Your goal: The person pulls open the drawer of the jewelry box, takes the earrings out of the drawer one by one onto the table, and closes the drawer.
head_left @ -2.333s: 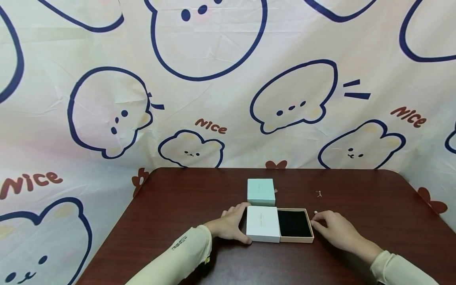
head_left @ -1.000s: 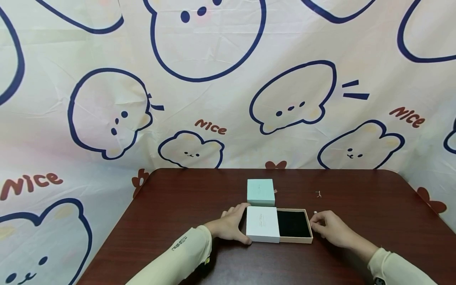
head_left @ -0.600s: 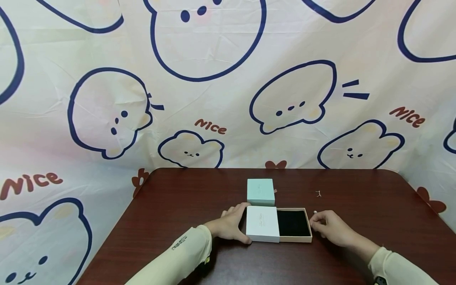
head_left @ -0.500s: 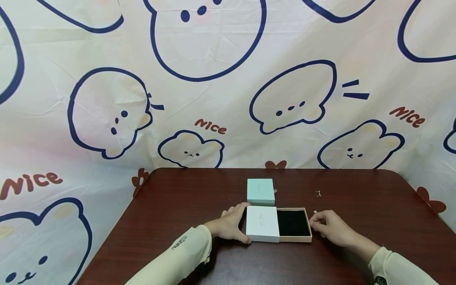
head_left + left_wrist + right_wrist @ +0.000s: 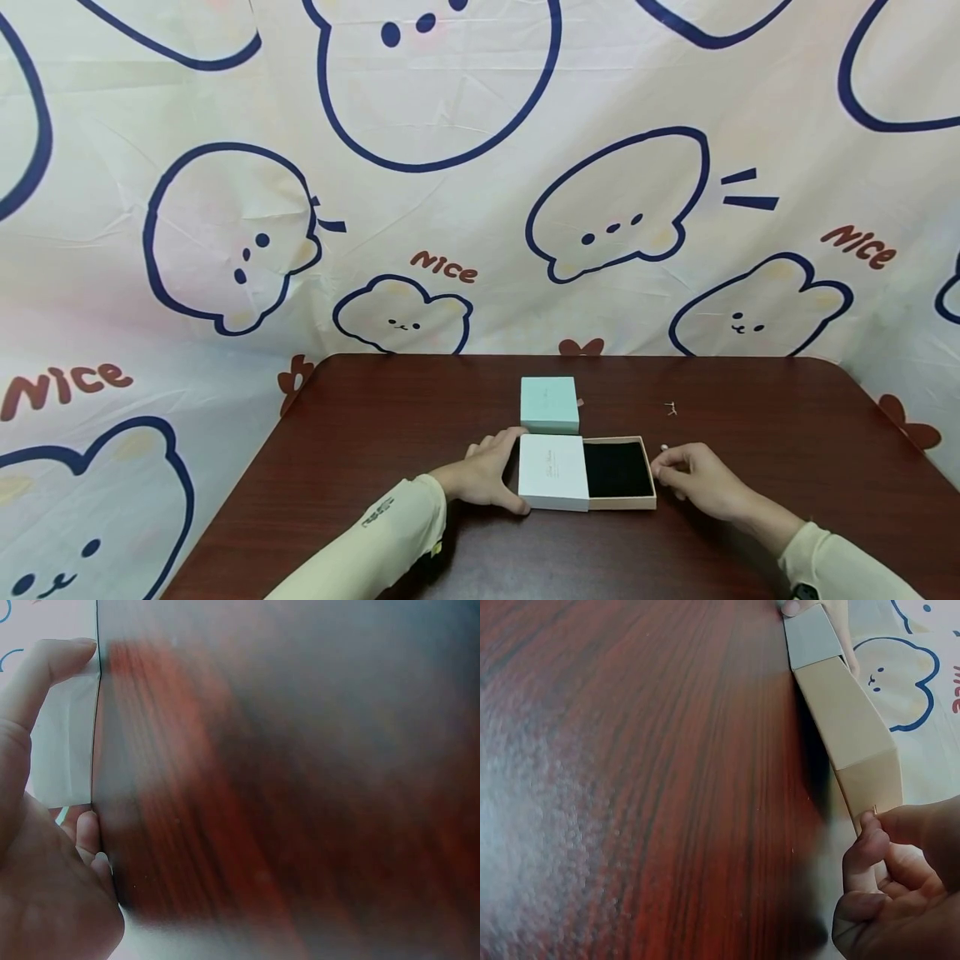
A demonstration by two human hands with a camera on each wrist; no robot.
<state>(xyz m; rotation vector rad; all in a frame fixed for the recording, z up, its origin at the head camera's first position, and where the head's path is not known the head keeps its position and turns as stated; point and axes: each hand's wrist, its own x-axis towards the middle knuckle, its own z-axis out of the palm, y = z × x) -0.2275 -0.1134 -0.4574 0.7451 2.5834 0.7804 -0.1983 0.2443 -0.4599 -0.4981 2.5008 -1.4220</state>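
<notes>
A white box sleeve [image 5: 551, 472] lies on the table with a shallow drawer [image 5: 622, 504] slid out of its right side. The drawer has tan walls and a black lining [image 5: 618, 469]. My left hand [image 5: 483, 477] holds the sleeve at its left end, thumb at the near corner and fingers at the far one. In the left wrist view the thumb [image 5: 64, 660] lies against the white side. At the drawer's right end, my right hand [image 5: 701, 479] pinches a tiny pull tab [image 5: 875, 810] between thumb and finger.
A mint-green box [image 5: 550, 403] stands right behind the white sleeve, a small tab at its right side. Farther right lies a tiny pale piece of jewellery [image 5: 671, 408]. A small white bead-like thing [image 5: 664, 447] shows just beyond my right fingers. A printed cloth [image 5: 495, 208] hangs behind the table.
The drawer's right end and my right hand have shifted very slightly left, toward the sleeve. My left hand and the sleeve have stayed in place.
</notes>
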